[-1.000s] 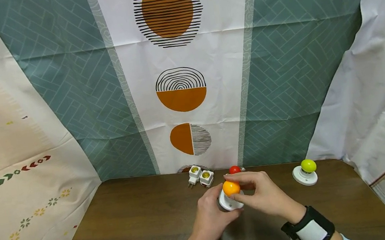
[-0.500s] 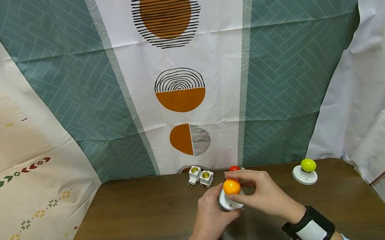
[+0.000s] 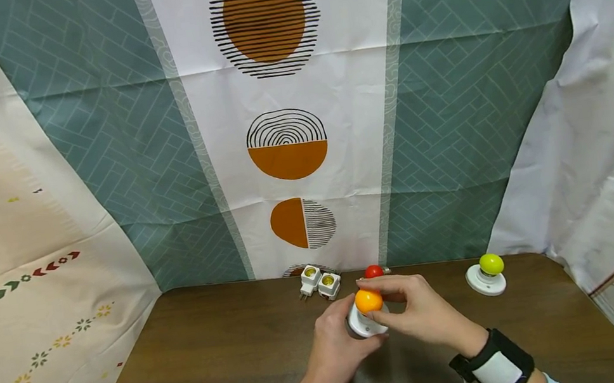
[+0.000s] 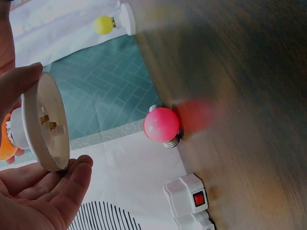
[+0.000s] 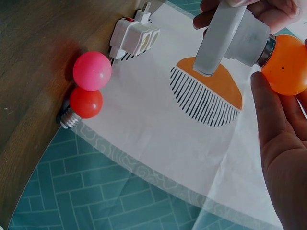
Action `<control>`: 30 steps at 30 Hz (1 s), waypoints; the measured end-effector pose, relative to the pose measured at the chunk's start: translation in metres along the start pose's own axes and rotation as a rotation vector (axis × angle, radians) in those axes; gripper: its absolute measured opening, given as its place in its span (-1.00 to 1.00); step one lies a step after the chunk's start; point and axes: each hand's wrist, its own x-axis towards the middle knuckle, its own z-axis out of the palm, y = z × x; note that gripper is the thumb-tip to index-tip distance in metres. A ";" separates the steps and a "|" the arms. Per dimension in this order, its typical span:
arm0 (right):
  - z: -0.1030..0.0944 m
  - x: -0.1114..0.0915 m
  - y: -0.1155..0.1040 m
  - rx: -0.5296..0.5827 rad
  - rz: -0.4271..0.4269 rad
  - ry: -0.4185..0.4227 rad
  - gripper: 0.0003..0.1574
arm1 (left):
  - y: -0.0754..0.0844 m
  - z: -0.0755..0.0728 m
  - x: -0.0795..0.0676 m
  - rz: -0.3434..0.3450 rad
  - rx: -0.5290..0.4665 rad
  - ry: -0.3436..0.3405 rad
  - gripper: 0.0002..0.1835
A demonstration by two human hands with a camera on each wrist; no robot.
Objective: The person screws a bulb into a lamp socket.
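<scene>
My left hand (image 3: 332,349) grips a round white bulb holder (image 3: 362,325) by its rim, raised off the table in the left wrist view, where its hollow underside with brass screws shows. An orange bulb (image 3: 369,300) sits at the holder's mouth, pinched between the thumb and fingers of my right hand (image 3: 421,306). From the right wrist the bulb's dark metal collar (image 5: 266,51) is visible between the orange globe and the white socket. Bulb and holder line up on one tilted axis.
Behind the hands lie a red bulb (image 5: 86,102) and a pink bulb (image 5: 91,71), side by side. Two white plug-in sockets (image 3: 311,279) stand left of them, one with a red switch (image 4: 198,199). A yellow-green bulb (image 3: 491,265) in a white holder (image 3: 486,282) stands back right.
The right fingers shift slightly around the orange bulb, up and then back down. The left hand keeps its hold on the bulb holder in the same place.
</scene>
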 end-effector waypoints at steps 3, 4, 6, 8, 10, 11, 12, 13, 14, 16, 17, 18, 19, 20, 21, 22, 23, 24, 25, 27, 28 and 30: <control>0.000 -0.001 0.000 -0.004 0.009 0.014 -0.46 | 0.000 0.001 -0.001 -0.012 -0.006 -0.010 -0.27; 0.000 -0.002 -0.001 -0.004 0.010 0.022 -0.46 | 0.000 0.001 -0.001 -0.014 -0.007 -0.011 -0.28; 0.001 -0.002 -0.002 -0.003 0.004 0.045 -0.46 | 0.000 0.001 -0.001 -0.012 -0.007 -0.010 -0.29; 0.002 -0.002 -0.004 -0.003 -0.004 0.075 -0.47 | 0.000 0.002 -0.001 -0.010 -0.007 -0.007 -0.29; 0.004 -0.001 -0.009 -0.004 -0.010 0.105 -0.48 | -0.001 0.002 -0.001 -0.006 -0.001 0.000 -0.29; 0.005 -0.001 -0.011 -0.004 -0.010 0.118 -0.48 | -0.001 0.002 -0.001 -0.005 0.003 0.003 -0.29; 0.005 -0.001 -0.014 -0.006 -0.009 0.128 -0.48 | -0.001 0.003 -0.001 -0.005 0.007 0.007 -0.28; 0.006 0.000 -0.017 -0.005 -0.007 0.134 -0.48 | -0.001 0.003 -0.001 -0.003 0.011 0.009 -0.29; 0.006 0.000 -0.019 -0.004 -0.004 0.136 -0.48 | -0.001 0.003 -0.001 -0.003 0.015 0.010 -0.29; 0.006 0.000 -0.021 0.001 0.006 0.132 -0.48 | -0.001 0.003 -0.001 0.000 0.015 0.011 -0.29; 0.005 0.000 -0.019 -0.002 0.001 0.122 -0.46 | -0.001 0.003 -0.001 0.002 0.014 0.011 -0.29; 0.005 0.000 -0.017 -0.006 -0.004 0.109 -0.44 | -0.002 0.003 -0.001 0.004 0.012 0.009 -0.29; 0.004 0.000 -0.014 -0.007 -0.006 0.094 -0.42 | -0.002 0.003 -0.001 0.006 0.012 0.008 -0.29; 0.004 0.000 -0.011 -0.010 -0.013 0.078 -0.40 | -0.002 0.002 -0.001 0.008 0.012 0.007 -0.29; 0.003 0.000 -0.007 -0.009 -0.023 0.061 -0.38 | -0.002 0.002 -0.001 0.010 0.012 0.006 -0.28; 0.002 0.000 -0.004 -0.011 -0.030 0.046 -0.37 | -0.002 0.002 -0.001 0.009 0.015 0.005 -0.28; 0.002 0.000 -0.002 -0.012 -0.036 0.032 -0.37 | -0.003 0.002 -0.001 0.004 0.018 0.002 -0.27; 0.001 0.000 0.000 -0.011 -0.039 0.023 -0.39 | -0.003 0.002 -0.001 0.004 0.022 0.001 -0.27; 0.001 0.000 0.000 -0.007 -0.041 0.016 -0.41 | -0.003 0.001 -0.001 0.002 0.024 -0.001 -0.27; 0.000 0.000 0.002 -0.005 -0.041 0.008 -0.44 | -0.003 0.001 -0.001 0.000 0.025 -0.002 -0.28; 0.000 0.000 0.001 -0.006 -0.036 0.008 -0.46 | -0.003 0.002 -0.001 0.003 0.020 -0.003 -0.28; -0.001 0.000 0.001 -0.006 -0.022 0.015 -0.47 | -0.002 0.003 -0.001 0.016 0.010 -0.001 -0.29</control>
